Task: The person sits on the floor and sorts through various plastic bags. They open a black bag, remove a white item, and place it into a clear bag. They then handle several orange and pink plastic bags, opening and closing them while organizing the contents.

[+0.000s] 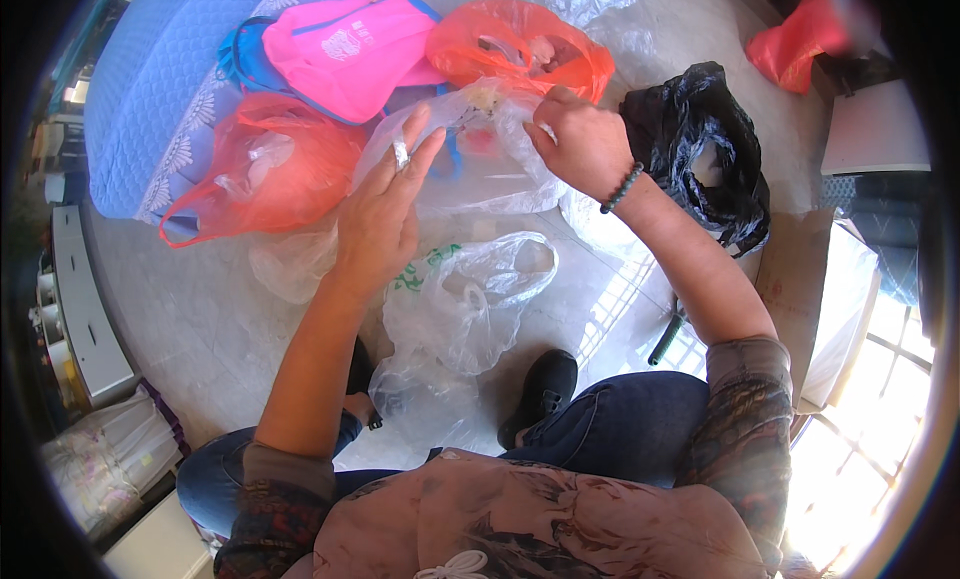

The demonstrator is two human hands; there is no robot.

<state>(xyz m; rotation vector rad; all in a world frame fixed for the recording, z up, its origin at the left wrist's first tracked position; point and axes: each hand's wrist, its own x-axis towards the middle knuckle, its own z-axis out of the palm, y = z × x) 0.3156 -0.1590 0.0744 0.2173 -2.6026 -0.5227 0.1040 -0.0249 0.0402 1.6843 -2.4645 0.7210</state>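
Observation:
My left hand (381, 215) is raised with fingers extended and a little apart, along the left side of a clear plastic bag (495, 178). Something silvery-white shows at its fingers; whether it is a ring or a bit of plastic, I cannot tell. Curled at the bag's upper right edge, my right hand (581, 136) pinches the film, its fingertips partly hidden. Yellowish and red patches show through the bag. Nearer my feet lies a crumpled clear carrier bag (472, 309) with green print.
Around the hands are a red plastic bag (292, 178), a pink drawstring bag (345, 54), an orange-red bag (517, 43) with contents, and a black plastic bag (697, 151). A blue quilted mattress (150, 106) stands at left. A cardboard box (795, 279) and a green handle (666, 340) are at right.

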